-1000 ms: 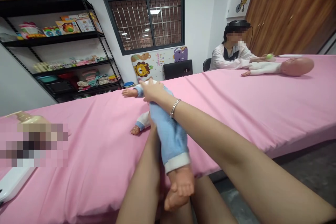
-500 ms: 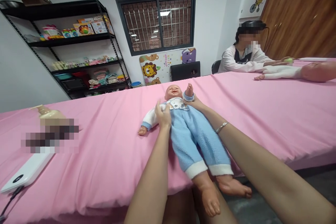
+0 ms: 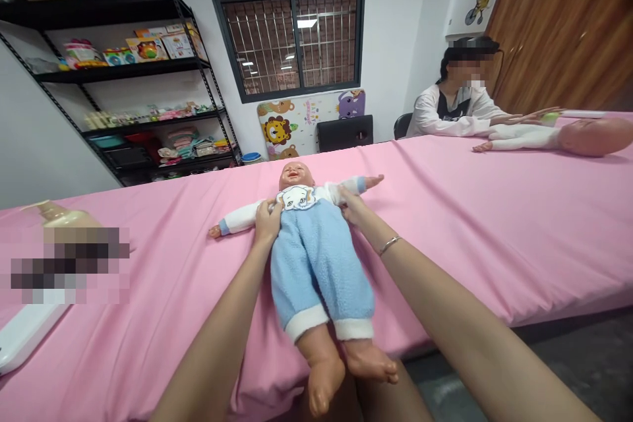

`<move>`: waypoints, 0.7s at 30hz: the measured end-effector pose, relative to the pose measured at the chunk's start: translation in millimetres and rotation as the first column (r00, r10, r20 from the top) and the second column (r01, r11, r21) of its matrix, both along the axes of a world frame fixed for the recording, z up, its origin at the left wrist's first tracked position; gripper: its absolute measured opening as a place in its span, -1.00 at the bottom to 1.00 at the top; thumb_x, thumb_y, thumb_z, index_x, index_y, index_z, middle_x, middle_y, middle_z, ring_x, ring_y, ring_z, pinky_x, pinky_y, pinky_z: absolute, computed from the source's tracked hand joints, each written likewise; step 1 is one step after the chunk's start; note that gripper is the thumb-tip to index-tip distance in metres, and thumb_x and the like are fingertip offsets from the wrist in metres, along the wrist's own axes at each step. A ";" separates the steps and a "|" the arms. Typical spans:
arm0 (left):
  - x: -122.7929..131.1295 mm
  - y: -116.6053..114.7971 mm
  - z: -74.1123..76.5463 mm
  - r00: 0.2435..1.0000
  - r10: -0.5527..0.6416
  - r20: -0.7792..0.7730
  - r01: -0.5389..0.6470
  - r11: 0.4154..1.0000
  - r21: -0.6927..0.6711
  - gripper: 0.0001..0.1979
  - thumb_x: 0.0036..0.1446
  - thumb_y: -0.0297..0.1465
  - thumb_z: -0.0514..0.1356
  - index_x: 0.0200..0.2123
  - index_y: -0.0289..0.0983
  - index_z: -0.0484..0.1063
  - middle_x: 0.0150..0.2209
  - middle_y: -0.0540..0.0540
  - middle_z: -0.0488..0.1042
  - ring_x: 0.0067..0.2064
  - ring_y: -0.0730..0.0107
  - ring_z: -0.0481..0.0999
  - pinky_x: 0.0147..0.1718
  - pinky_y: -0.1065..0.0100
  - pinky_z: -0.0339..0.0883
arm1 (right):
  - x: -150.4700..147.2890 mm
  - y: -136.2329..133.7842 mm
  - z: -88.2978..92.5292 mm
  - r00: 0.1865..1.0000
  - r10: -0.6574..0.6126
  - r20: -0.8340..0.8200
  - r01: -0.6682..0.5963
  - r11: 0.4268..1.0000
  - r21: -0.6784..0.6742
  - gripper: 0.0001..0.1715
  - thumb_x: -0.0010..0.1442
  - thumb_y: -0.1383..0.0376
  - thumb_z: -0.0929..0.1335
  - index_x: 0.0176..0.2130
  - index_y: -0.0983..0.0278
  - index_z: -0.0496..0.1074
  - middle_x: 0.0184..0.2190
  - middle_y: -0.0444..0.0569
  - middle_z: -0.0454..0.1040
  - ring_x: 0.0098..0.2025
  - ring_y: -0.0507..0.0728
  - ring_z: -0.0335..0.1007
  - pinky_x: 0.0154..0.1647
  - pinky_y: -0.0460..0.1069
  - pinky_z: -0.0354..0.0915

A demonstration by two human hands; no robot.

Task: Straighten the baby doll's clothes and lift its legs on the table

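Note:
A baby doll (image 3: 321,264) in blue overalls and a white top lies face up on the pink-covered table (image 3: 178,237), its feet over the near edge. Both doll arms are spread outward. My left hand (image 3: 270,219) is closed on the doll's side, just below its shoulder at the left. On the other side, my right hand (image 3: 350,203) grips the doll near its upper arm and chest, with a bangle on that wrist. Part of the fingers of each hand is hidden behind the doll.
At the left lie a beige pump bottle (image 3: 64,217) and a white power bank (image 3: 34,330). Across the table at the right sits a person (image 3: 445,109) with hands near a second doll (image 3: 593,136). Shelves (image 3: 133,69) stand against the back wall.
The doll has shifted left in view and lies straighter. Its arm at the right, raised before, now stretches outward. Both my hands have moved left with the doll.

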State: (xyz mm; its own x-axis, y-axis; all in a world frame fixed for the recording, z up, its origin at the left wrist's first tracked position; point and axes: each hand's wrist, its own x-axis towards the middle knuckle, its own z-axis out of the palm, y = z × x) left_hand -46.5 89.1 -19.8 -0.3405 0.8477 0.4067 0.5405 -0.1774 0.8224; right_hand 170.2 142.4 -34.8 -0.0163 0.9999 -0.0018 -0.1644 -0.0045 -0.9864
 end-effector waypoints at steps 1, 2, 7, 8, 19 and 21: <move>-4.4 -2.3 -4.1 0.998 -0.040 -0.051 0.040 0.999 0.007 -0.71 0.12 -0.28 0.04 -0.19 -0.33 0.40 -0.08 -0.22 0.44 0.03 0.15 0.36 0.11 0.14 0.17 | 7.0 1.5 -1.0 0.997 0.007 -0.075 -0.012 0.998 -0.060 -0.60 0.22 0.08 0.19 -0.03 0.25 0.16 -0.06 0.08 0.38 -0.14 0.03 0.43 -0.19 -0.06 0.43; -8.9 -5.3 -7.3 0.991 -0.083 -0.105 0.085 0.996 0.018 -0.70 0.15 -0.29 -0.01 -0.19 -0.33 0.40 -0.08 -0.23 0.44 0.03 0.16 0.36 0.11 0.14 0.17 | 13.6 2.2 -1.1 0.989 0.006 -0.144 -0.023 0.993 -0.114 -0.64 0.24 0.12 0.18 -0.03 0.24 0.14 -0.03 0.08 0.36 -0.12 0.01 0.43 -0.19 -0.08 0.44; -31.5 -26.3 -10.3 0.886 -0.099 -0.453 0.142 0.988 0.063 -0.71 0.20 -0.33 -0.06 -0.12 -0.27 0.37 -0.04 -0.22 0.40 0.05 0.15 0.33 0.12 0.13 0.15 | 28.7 -13.4 7.6 0.968 0.036 -0.249 -0.109 0.952 -0.286 -0.82 0.25 0.30 0.14 -0.16 0.30 0.21 -0.13 0.10 0.38 -0.14 -0.01 0.42 -0.22 -0.13 0.42; -34.8 -30.5 -10.4 0.872 -0.047 -0.486 0.098 0.992 0.079 -0.74 0.19 -0.34 -0.05 -0.16 -0.25 0.37 -0.07 -0.22 0.41 0.03 0.12 0.34 0.09 0.11 0.17 | 28.6 -20.2 9.9 0.966 0.069 -0.249 -0.150 0.935 -0.322 -0.82 0.25 0.30 0.15 -0.20 0.33 0.24 -0.21 0.11 0.40 -0.19 0.01 0.43 -0.25 -0.11 0.42; -41.9 -39.8 -7.9 0.946 -0.312 0.085 0.321 0.938 -0.127 -0.72 0.00 -0.42 0.14 -0.15 -0.29 0.27 -0.31 -0.09 0.46 -0.19 0.29 0.48 -0.10 0.22 0.35 | 57.7 -37.7 21.6 0.806 0.217 0.551 -0.348 0.926 0.144 -0.44 -0.08 -0.11 0.37 -0.49 0.36 0.31 -0.58 -0.15 0.23 -0.49 -0.07 0.07 -0.42 -0.14 0.00; -43.4 -35.8 -5.4 0.985 -0.175 0.003 0.175 0.983 -0.057 -0.77 0.02 -0.46 0.12 -0.19 -0.30 0.30 -0.31 -0.09 0.45 -0.19 0.31 0.47 -0.08 0.25 0.32 | 59.1 -26.6 6.9 0.775 0.070 0.628 -0.244 0.950 0.195 -0.52 -0.03 -0.03 0.36 -0.48 0.36 0.35 -0.57 -0.12 0.29 -0.48 -0.05 0.11 -0.40 -0.13 0.02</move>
